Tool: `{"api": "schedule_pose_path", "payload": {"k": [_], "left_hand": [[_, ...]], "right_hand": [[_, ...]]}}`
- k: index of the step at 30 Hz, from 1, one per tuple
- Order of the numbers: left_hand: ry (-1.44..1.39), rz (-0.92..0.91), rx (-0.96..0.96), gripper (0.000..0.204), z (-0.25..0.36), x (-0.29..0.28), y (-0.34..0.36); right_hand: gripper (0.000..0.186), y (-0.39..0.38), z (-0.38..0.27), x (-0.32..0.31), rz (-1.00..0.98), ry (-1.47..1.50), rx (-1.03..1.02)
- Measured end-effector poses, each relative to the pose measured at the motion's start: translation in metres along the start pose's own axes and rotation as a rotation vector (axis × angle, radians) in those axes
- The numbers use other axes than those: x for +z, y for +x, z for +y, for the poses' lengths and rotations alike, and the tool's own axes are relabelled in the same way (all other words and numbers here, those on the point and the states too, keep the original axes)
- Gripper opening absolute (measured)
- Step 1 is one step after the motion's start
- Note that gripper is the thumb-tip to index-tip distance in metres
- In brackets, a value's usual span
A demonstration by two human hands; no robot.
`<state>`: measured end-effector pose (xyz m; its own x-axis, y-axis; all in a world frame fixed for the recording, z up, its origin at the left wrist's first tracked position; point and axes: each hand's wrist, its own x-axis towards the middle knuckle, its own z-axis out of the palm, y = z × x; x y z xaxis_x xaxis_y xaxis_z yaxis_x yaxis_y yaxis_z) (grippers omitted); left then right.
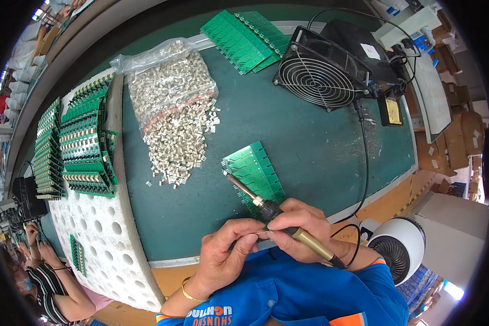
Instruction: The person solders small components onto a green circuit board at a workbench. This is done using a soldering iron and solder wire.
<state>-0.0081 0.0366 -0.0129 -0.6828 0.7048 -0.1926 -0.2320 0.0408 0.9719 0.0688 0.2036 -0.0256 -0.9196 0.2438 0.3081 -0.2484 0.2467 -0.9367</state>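
Observation:
My right hand (304,224) is closed round a soldering iron (314,244) with a gold handle and black collar. The iron's metal tip points up and left, over a green circuit board panel (258,163) on the bench mat. Close beside it, my left hand (225,252) is in a pinch at the near edge of the mat. A thin wire (262,232), looking like solder, runs between the fingertips of both hands. Part of the panel's near end is hidden behind the iron and my fingers.
A plastic bag (165,81) spills small white connectors (176,144) onto the mat. Green panels (239,41) lie at the back, near a black fan (320,76). Left, stacked boards (84,141) stand on white foam (100,228); another person's arm (68,288) shows beyond. A white fan (399,247) is at right.

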Motion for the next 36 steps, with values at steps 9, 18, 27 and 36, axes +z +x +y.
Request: {"api": "schedule_pose_path", "payload": {"k": [9,18,27,36], "left_hand": [[0.296,0.017,0.040,0.010,-0.002,-0.008,-0.010],[0.539,0.464,0.202,0.007,-0.013,-0.007,-0.010],[0.517,0.507,0.173,0.008,-0.014,0.003,-0.003],[0.528,0.491,0.175,0.008,-0.017,0.003,0.000]], "right_hand": [[0.034,-0.001,-0.004,-0.009,0.010,-0.092,-0.025],[0.035,-0.014,-0.003,-0.027,0.021,-0.093,0.017],[0.016,-0.015,0.000,-0.024,-0.001,-0.135,-0.002],[0.016,-0.011,0.001,-0.023,0.029,-0.164,0.018]]}}
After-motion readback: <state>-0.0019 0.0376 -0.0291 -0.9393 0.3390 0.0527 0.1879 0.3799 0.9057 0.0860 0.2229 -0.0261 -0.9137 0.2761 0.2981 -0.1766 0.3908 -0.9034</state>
